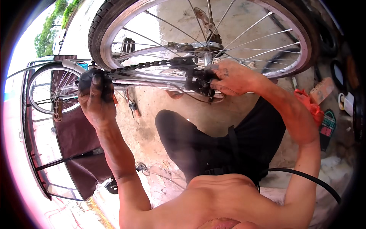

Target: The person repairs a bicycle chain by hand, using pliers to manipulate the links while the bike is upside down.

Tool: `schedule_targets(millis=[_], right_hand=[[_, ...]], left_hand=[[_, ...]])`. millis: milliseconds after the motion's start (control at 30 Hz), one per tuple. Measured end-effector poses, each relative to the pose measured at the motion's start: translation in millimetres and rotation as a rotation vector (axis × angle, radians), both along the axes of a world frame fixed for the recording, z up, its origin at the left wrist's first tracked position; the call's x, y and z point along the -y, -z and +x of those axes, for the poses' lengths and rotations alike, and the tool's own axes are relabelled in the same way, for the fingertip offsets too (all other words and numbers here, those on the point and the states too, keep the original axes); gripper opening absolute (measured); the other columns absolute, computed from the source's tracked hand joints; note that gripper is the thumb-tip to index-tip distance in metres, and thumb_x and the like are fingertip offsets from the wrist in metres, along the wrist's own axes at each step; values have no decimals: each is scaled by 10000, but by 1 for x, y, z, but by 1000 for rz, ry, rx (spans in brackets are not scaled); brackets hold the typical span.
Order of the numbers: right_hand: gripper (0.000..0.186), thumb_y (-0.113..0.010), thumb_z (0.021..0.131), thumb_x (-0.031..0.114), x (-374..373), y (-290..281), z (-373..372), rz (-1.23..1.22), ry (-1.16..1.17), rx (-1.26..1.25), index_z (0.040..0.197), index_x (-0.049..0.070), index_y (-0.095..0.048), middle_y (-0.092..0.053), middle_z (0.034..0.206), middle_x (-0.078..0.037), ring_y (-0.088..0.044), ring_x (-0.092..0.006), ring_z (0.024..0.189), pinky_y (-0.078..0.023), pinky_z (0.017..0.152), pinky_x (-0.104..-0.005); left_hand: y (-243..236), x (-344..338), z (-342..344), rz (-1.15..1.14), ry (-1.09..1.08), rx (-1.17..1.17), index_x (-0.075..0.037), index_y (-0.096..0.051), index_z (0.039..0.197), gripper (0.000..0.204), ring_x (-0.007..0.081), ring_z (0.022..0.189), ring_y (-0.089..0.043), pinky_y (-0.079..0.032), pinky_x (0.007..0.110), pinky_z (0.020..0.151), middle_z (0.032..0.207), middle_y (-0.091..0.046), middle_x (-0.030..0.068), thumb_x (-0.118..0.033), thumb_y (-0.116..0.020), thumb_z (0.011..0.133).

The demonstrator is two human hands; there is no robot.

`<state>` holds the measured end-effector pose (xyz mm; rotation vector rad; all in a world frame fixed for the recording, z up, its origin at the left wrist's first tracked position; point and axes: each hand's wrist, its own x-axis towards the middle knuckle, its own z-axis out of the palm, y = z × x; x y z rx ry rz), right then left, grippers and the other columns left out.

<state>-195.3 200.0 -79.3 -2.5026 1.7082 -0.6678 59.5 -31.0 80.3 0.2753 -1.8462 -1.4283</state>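
A bicycle's rear wheel [295, 65] with silver spokes fills the top of the view. From its hub a dark chain [146, 65] runs left along the silver frame. My left hand [95, 91], its fingers blackened with grease, is curled closed where the chain and frame reach it; what lies inside the fingers is hidden. Below the hub hangs a black, greasy rear derailleur [198, 82]. My right hand [233, 78] has its smudged fingers bent closed against the derailleur's right side, and the fingertips are partly out of sight behind it.
Pliers with red-and-black handles [134, 108] lie on the concrete floor. At the left stand another bicycle wheel [32, 89] and a maroon-covered frame [80, 131]. To the right are a brick [321, 90], a red bag [308, 105] and a dark sandal-like item [327, 128].
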Motion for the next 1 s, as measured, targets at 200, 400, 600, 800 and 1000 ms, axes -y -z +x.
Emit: schedule_targets(millis=[200, 400, 600, 800, 1000], right_hand=[[265, -669, 809, 218, -41, 4, 2, 210, 299, 540, 988, 25, -644, -625, 852, -215, -621, -393, 824, -499, 751, -454], [246, -714, 771, 169, -49, 42, 37, -222, 579, 820, 962, 29, -650, -643, 879, -148, -644, -348, 767, -517, 710, -388], [207, -717, 761, 102, -48, 64, 51, -151, 606, 1110, 925, 24, -617, -597, 866, -136, -624, -337, 782, -504, 661, -382], [330, -744, 701, 144, -45, 85, 49, -266, 691, 639, 970, 59, -571, -589, 883, -110, -641, -325, 841, -520, 677, -440], [340, -775, 666, 106, -43, 101, 53, -365, 726, 801, 962, 64, -612, -580, 863, -118, -623, -361, 734, -485, 597, -432]], left_hand=[[4, -9, -6, -16, -46, 35, -2, -641, 1060, 191, 60, 613, -516, -369, 174, 520, 832, -647, 28, -145, -674, 938], [9, -4, -5, 7, -75, 39, -28, -641, 1051, 143, 90, 701, -577, -437, 195, 582, 879, -645, 29, -112, -656, 936], [11, -8, -9, 0, -51, 2, -19, -626, 1070, 125, 96, 705, -550, -425, 196, 586, 909, -634, 42, -70, -612, 958], [11, 2, 0, -39, -20, 61, 4, -633, 1120, 167, 133, 797, -652, -550, 240, 678, 979, -683, 78, -51, -605, 965], [13, 0, -7, -37, -67, 68, 4, -642, 1104, 164, 135, 780, -661, -562, 240, 669, 960, -691, 76, -63, -618, 956]])
